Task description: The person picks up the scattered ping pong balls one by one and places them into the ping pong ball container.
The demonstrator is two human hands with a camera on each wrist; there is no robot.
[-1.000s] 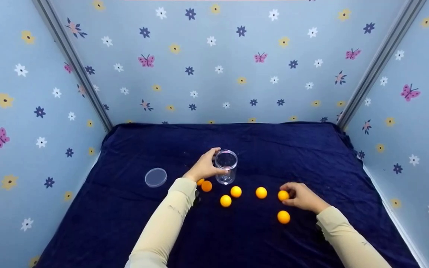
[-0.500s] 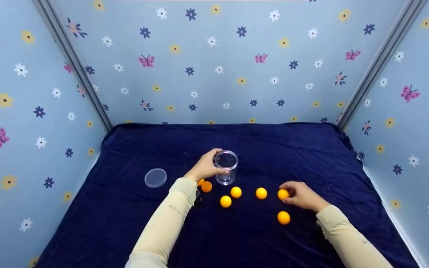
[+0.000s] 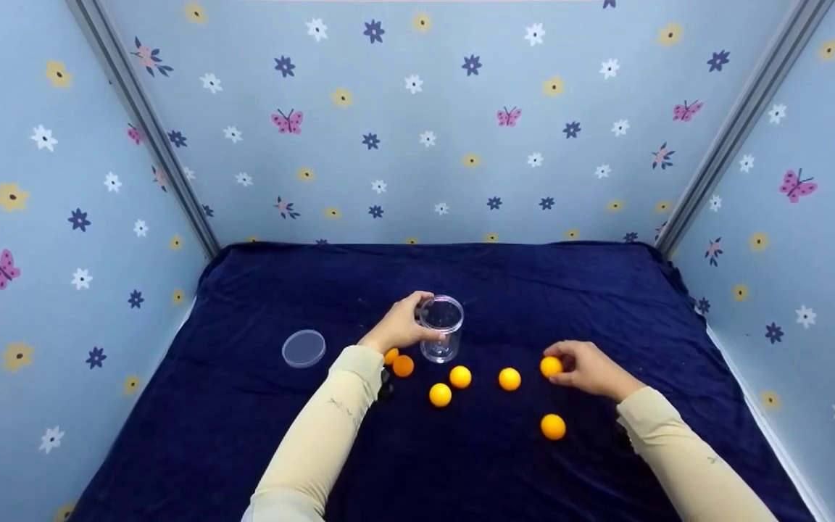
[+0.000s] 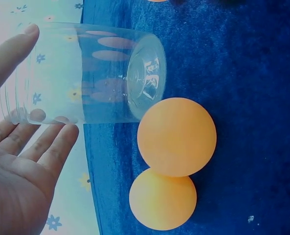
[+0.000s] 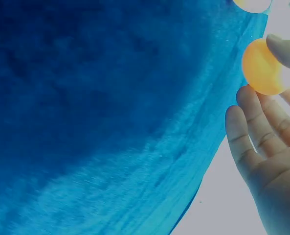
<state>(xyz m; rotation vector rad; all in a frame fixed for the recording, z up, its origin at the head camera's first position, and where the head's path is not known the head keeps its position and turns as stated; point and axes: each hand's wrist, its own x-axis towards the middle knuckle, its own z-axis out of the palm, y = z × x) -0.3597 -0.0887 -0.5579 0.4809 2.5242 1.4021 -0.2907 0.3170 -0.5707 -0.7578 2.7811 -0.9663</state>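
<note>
My left hand [image 3: 397,326] grips a clear plastic jar [image 3: 441,330] near its open top, thumb on one side and fingers on the other. The jar stands upright with nothing inside. Between the thumb and fingers of my right hand [image 3: 588,368] is an orange ping-pong ball [image 3: 551,366], also visible in the right wrist view as the pinched ball [image 5: 263,67]. Close by the jar's base, the left wrist view shows one orange ball [image 4: 177,137] partly overlapping another ball [image 4: 163,199].
More orange balls lie on the dark blue cloth [image 3: 490,464]: one ball [image 3: 509,378] between the hands, another ball [image 3: 553,427] nearer the front, several around the jar. A clear round lid [image 3: 304,349] lies left. Flower-patterned walls [image 3: 417,123] enclose the back and sides.
My right hand has risen slightly with the pinched ball, moving away from the front ball. The left hand and jar have stayed in place.
</note>
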